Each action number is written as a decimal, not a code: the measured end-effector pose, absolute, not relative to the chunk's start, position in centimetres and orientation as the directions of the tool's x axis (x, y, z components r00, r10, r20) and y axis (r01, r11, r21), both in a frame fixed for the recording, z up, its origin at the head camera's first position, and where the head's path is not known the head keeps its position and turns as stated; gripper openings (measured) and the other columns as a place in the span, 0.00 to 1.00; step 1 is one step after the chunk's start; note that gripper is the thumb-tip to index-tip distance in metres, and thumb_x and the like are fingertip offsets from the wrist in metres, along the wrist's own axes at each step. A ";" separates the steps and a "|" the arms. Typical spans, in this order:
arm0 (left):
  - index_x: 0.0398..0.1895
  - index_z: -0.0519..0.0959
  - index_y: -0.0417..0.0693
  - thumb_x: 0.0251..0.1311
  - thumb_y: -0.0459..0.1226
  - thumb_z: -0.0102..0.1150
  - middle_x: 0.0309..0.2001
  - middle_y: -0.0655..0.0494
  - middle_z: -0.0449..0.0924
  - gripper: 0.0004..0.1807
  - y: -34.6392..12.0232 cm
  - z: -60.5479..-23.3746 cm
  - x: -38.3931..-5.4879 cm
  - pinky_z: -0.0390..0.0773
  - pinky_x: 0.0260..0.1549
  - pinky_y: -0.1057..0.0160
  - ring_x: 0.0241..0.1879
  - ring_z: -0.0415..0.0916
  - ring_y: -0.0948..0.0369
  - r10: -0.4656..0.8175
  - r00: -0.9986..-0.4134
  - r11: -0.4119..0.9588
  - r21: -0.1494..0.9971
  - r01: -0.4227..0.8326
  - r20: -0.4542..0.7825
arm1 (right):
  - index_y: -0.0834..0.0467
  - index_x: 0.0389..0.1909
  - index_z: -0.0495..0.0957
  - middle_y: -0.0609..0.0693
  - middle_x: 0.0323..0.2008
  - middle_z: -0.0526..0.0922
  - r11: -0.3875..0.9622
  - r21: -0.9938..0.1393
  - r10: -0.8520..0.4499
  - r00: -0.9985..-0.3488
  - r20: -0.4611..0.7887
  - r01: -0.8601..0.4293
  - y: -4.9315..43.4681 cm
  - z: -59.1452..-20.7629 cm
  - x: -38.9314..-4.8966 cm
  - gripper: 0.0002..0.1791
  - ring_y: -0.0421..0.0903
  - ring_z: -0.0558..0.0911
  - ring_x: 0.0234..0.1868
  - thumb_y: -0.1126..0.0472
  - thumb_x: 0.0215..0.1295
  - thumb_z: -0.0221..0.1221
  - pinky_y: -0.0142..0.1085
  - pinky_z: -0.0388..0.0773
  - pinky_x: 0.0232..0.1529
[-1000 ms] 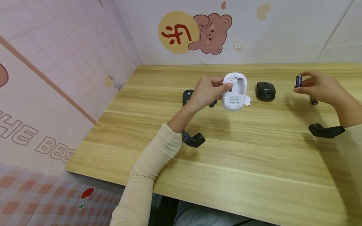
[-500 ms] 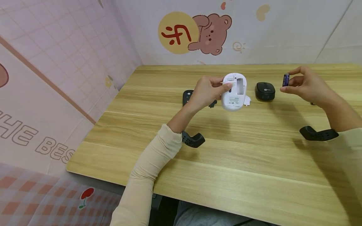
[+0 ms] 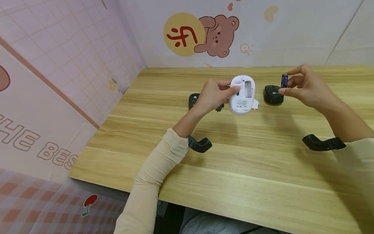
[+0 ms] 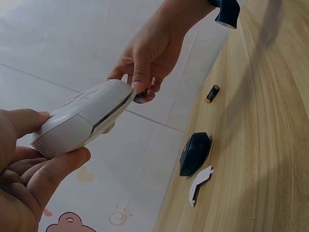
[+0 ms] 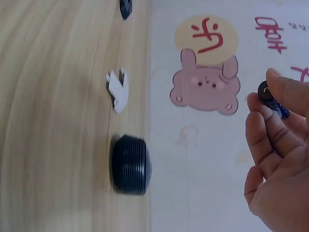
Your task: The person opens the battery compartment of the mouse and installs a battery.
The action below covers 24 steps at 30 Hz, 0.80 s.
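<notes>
My left hand (image 3: 214, 93) grips a white computer mouse (image 3: 242, 100) above the table, its underside facing the head camera. An uncovered battery compartment (image 3: 248, 89) shows in that underside, with the thumb pressing beside it. To the right, my right hand (image 3: 309, 87) pinches a blue battery (image 3: 284, 80) roughly upright between thumb and fingers. In the right wrist view the battery (image 5: 274, 101) shows one dark end. The two hands are apart. Behind the white mouse, its white battery cover (image 3: 255, 104) lies on the table.
A black mouse (image 3: 273, 95) stands on the wooden table (image 3: 233, 156), partly behind the right thumb. Another black mouse (image 3: 193, 99) and a small black cover (image 3: 220, 107) lie near the left hand. A loose battery (image 4: 212, 94) lies farther right. A patterned wall (image 3: 292, 32) rises behind.
My right hand has moved left with the battery, from beyond the black mouse to in front of it. The left hand and white mouse stay nearly still.
</notes>
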<state>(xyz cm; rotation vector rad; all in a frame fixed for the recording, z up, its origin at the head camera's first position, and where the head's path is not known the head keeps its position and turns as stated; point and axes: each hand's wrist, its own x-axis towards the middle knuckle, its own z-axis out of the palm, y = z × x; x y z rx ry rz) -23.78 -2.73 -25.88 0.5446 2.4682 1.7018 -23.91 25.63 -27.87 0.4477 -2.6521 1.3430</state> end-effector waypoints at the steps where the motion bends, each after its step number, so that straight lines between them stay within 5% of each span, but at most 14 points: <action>1: 0.54 0.77 0.43 0.58 0.39 0.62 0.36 0.55 0.83 0.20 -2.7 -25.9 -23.8 0.80 0.25 0.68 0.29 0.78 0.63 0.343 -0.932 0.315 0.920 0.235 0.121 | 0.47 0.48 0.60 0.33 0.24 0.76 0.550 -0.768 -0.202 -0.945 0.258 -0.328 25.4 -27.8 -23.9 0.22 0.33 0.72 0.31 0.69 0.60 0.59 0.26 0.62 0.29; 18: 0.55 0.77 0.43 0.58 0.37 0.62 0.36 0.54 0.83 0.20 -2.6 -25.9 -23.6 0.80 0.26 0.67 0.29 0.79 0.64 0.346 -0.930 0.301 0.923 0.238 0.127 | 0.51 0.43 0.65 0.39 0.21 0.77 0.471 -0.796 -0.200 -0.925 0.324 -0.381 22.6 -26.9 -22.9 0.16 0.35 0.69 0.20 0.72 0.61 0.57 0.28 0.58 0.18; 24: 0.53 0.78 0.41 0.58 0.36 0.61 0.36 0.52 0.83 0.19 -2.5 -26.0 -23.6 0.82 0.30 0.65 0.32 0.80 0.63 0.358 -0.926 0.258 0.941 0.221 0.119 | 0.50 0.41 0.66 0.38 0.21 0.77 0.461 -0.810 -0.175 -0.932 0.318 -0.363 21.8 -26.1 -22.5 0.14 0.36 0.73 0.24 0.69 0.62 0.58 0.23 0.65 0.25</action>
